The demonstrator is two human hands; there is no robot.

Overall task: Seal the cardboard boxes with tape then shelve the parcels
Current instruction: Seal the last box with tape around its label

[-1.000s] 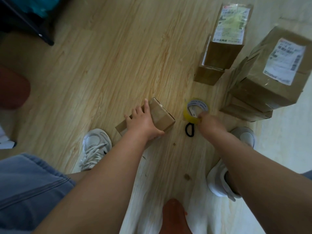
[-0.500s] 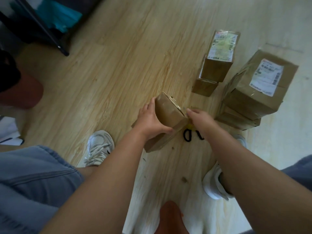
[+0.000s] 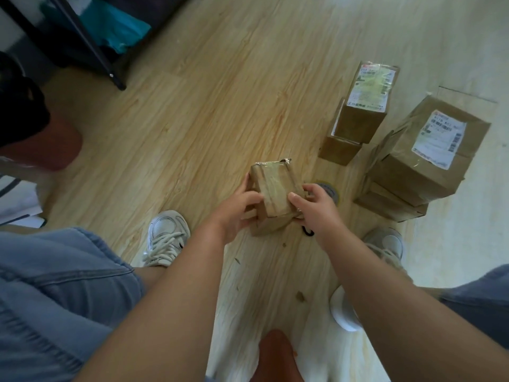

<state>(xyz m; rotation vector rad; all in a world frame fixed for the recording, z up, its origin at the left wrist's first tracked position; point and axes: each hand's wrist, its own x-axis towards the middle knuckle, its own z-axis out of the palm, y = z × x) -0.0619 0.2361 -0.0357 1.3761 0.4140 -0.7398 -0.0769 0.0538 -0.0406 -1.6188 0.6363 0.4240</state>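
A small brown cardboard box with clear tape across its top is lifted above the wooden floor. My left hand grips its left side with the thumb on the taped face. My right hand holds its right side, thumb on top. A yellow tape roll lies on the floor just behind my right hand, partly hidden. Black scissor handles peek out below the box.
A stack of labelled parcels stands at the right, with two more boxes behind it. A black shelf frame with a teal item is at top left. My shoes flank the box.
My left hand lifted the box from the floor and turned it taped face up. My right hand left the tape roll and took the box's right side.
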